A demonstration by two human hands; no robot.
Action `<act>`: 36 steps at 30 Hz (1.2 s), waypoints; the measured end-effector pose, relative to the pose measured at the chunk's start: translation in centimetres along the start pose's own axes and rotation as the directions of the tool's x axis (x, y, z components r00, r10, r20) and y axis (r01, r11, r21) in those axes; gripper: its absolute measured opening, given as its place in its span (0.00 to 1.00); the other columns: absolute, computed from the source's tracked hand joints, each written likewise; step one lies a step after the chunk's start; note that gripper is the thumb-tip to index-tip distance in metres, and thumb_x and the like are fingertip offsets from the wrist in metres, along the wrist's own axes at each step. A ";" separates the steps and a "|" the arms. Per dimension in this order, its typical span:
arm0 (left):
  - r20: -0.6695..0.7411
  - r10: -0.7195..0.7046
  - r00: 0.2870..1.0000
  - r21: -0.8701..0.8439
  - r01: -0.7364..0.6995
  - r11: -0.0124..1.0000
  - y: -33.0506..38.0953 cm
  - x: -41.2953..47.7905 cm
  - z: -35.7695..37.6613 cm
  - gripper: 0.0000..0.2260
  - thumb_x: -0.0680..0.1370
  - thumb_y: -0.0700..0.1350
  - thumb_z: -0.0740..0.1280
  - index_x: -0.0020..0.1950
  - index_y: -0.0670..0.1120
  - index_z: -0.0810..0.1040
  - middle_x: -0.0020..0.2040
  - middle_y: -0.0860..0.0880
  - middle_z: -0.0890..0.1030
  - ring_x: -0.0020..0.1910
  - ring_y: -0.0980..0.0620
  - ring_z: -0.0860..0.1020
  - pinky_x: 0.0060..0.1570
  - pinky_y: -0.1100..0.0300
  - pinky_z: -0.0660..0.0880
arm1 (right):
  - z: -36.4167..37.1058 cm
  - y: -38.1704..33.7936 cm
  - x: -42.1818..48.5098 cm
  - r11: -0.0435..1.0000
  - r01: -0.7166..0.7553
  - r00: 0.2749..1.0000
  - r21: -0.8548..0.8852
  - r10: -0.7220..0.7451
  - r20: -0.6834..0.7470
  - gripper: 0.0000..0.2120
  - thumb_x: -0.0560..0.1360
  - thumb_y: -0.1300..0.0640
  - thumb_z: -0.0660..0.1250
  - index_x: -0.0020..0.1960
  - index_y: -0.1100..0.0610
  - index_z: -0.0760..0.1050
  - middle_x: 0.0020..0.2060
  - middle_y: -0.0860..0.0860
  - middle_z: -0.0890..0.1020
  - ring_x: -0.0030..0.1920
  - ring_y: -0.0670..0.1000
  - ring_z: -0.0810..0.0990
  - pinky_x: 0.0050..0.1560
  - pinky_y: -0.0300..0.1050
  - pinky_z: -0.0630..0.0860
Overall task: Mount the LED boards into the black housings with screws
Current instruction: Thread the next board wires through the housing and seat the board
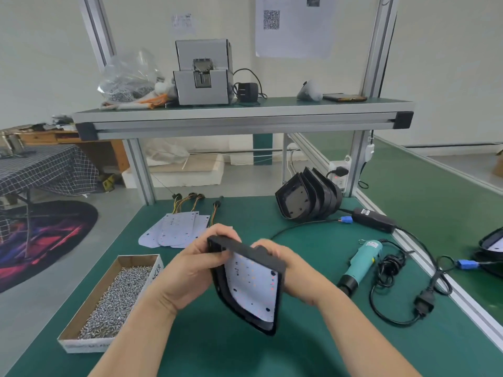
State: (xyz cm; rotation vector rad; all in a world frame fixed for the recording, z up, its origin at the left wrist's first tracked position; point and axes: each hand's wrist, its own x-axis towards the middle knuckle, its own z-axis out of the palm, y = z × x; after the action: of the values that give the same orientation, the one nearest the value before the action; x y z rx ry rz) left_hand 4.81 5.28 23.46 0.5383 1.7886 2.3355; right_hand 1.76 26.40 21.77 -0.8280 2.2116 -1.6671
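The left hand [190, 265] and right hand [283, 265] both grip a black housing [245, 247] by its far end, fingers curled round its edges, holding it tilted above the green bench [299, 336]. A white LED board [253, 284] lies inside it. Loose boards [177, 227] with coloured wires lie just beyond the hands. Far right, empty housings [307, 197] stand nested together. A box [81, 345] of screws [117, 297] sits near left, and a teal screwdriver [362, 262] lies to the right.
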 end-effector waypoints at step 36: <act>-0.227 -0.172 0.959 0.962 0.248 0.112 2.5 -2.2 -0.1 0.07 0.83 0.58 0.53 0.46 0.61 0.63 0.70 0.48 0.59 0.75 0.38 0.57 0.69 0.39 0.62 | 3.9 -6.4 -1.2 0.694 0.135 0.856 -0.707 -0.442 -0.270 0.11 0.79 0.53 0.59 0.39 0.53 0.71 0.31 0.45 0.70 0.34 0.51 0.68 0.34 0.52 0.71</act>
State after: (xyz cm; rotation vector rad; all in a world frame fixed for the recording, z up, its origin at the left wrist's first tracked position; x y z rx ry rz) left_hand 7.05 3.77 25.42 0.2344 3.0152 0.5741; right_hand 6.58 22.84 26.44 -1.1181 3.2408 -1.2112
